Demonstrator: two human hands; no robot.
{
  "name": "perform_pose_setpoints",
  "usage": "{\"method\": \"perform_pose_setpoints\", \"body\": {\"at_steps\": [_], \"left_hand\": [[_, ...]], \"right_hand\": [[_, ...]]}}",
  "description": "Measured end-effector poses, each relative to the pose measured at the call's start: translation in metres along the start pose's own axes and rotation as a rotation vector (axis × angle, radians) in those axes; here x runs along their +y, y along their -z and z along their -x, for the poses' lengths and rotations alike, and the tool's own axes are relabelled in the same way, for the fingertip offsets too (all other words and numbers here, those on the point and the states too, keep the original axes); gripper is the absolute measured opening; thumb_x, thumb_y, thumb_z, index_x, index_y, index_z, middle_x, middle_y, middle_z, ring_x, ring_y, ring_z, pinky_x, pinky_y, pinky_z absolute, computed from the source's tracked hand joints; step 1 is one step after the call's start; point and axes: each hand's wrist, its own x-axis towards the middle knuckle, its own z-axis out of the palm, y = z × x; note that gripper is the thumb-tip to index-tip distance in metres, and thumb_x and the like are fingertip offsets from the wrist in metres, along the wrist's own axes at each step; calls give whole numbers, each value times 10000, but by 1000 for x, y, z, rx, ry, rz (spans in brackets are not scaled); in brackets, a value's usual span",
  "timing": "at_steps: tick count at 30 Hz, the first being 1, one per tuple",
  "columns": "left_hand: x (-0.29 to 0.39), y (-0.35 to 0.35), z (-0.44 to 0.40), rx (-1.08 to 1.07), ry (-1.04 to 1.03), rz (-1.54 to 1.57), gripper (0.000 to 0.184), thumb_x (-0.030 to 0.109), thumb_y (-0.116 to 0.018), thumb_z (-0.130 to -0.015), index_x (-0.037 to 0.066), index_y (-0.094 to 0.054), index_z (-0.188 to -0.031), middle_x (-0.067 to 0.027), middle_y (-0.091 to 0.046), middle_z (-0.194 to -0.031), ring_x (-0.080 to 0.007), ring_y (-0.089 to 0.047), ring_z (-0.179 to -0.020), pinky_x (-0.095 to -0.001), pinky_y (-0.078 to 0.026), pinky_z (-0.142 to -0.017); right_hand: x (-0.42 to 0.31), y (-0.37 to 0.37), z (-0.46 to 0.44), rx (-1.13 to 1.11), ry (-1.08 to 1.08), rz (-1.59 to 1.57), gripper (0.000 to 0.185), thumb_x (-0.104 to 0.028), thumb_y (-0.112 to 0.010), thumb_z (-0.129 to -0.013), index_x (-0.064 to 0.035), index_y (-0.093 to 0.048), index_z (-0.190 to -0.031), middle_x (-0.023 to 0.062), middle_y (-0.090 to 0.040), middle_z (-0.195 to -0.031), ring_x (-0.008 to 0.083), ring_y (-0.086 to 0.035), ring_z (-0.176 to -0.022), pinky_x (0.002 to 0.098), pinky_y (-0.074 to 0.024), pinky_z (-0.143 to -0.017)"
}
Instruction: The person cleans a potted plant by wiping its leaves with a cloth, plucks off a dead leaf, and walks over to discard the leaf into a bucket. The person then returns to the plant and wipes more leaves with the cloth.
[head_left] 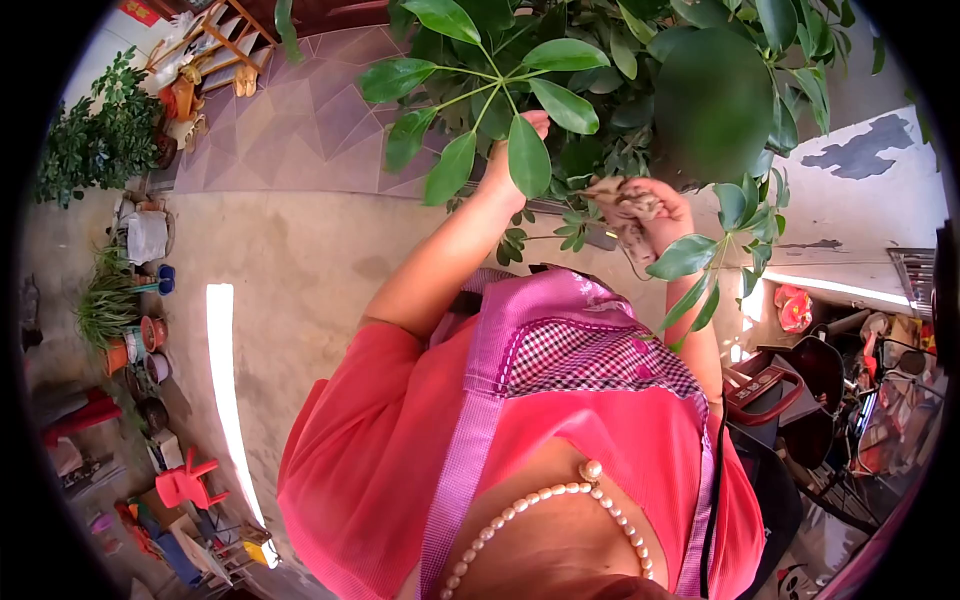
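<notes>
- While its bunched shape shows no clear long axis, the mottled cloth [630,203] lies at two o'clock from the view's centre, one tip pointing to nine, a fold hanging towards six.
- Right hand [672,208]: fingers curled closed round the cloth.
- Left hand [538,123]: at ten o'clock from the cloth, partly hidden by the umbrella plant [567,105]; I cannot tell its spread or grip.
</notes>
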Motion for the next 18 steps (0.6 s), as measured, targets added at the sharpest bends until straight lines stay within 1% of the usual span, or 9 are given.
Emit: {"method": "perform_pose_setpoints", "body": {"at_steps": [3,6,8,9,11,12,13,16,18], "left_hand": [[6,-6,8,-33,-223,-118,280,158,-551,-867,38,-547,-1119,-86,-592,-1076,-163,-553,-971,-288,-445,-799],[7,-22,0,-258,-111,45,304,111,-522,-874,-21,-526,-1148,-125,-593,-1079,-188,-573,-975,-305,-466,-805],[5,-37,-11,-353,-89,140,348,86,-509,-875,-45,-492,-1198,-127,-559,-1151,-200,-520,-1072,-337,-417,-909],[-1,-41,-21,-348,-94,122,356,89,-512,-875,-42,-489,-1204,-124,-550,-1167,-194,-501,-1091,-330,-396,-923],[-10,-49,-38,-342,-101,88,371,94,-518,-873,-38,-482,-1218,-118,-533,-1199,-183,-464,-1128,-315,-355,-952],[-11,-52,-42,-309,26,96,382,127,-531,-881,-30,-481,-1226,-89,-530,-1213,-156,-437,-1138,-284,-319,-957],[-13,-57,-46,-307,74,88,379,144,-534,-886,-19,-486,-1224,-80,-532,-1213,-151,-448,-1124,-276,-327,-944],[-18,-68,-63,-359,201,66,346,192,-557,-898,42,-512,-1207,-40,-554,-1182,-155,-504,-1062,-296,-379,-911],[-26,-80,-78,-401,115,226,323,169,-558,-895,53,-520,-1195,-46,-562,-1166,-171,-521,-1051,-324,-401,-915]], "right_hand": [[-2,40,-8,122,-1,20,304,54,-546,-799,-13,-584,-1093,72,-608,-1039,140,-590,-916,256,-478,-823],[-16,59,-18,98,253,-8,337,-113,-601,-851,-36,-533,-1172,56,-580,-1090,151,-568,-943,266,-461,-837],[-51,49,-13,156,309,132,471,-38,-573,-830,-57,-441,-1281,79,-503,-1242,202,-505,-1114,328,-406,-978],[-65,43,-13,101,321,-283,466,-71,-573,-850,-36,-430,-1292,80,-501,-1246,214,-476,-1157,351,-367,-1018],[-68,48,-18,364,307,-164,437,-84,-565,-873,-9,-435,-1284,98,-516,-1228,220,-509,-1128,352,-402,-989],[-70,52,-23,495,297,-103,425,-90,-561,-884,5,-437,-1279,108,-524,-1219,223,-526,-1114,353,-419,-975],[-77,58,-30,300,527,-85,383,-79,-543,-892,-9,-459,-1259,117,-542,-1199,225,-555,-1068,354,-447,-942],[-90,68,-28,263,533,-177,355,-55,-542,-883,-22,-477,-1230,116,-553,-1176,226,-564,-1039,346,-465,-912],[-87,90,-35,222,526,-198,381,-61,-562,-867,-27,-462,-1233,99,-557,-1133,219,-564,-1022,349,-473,-903]]}}
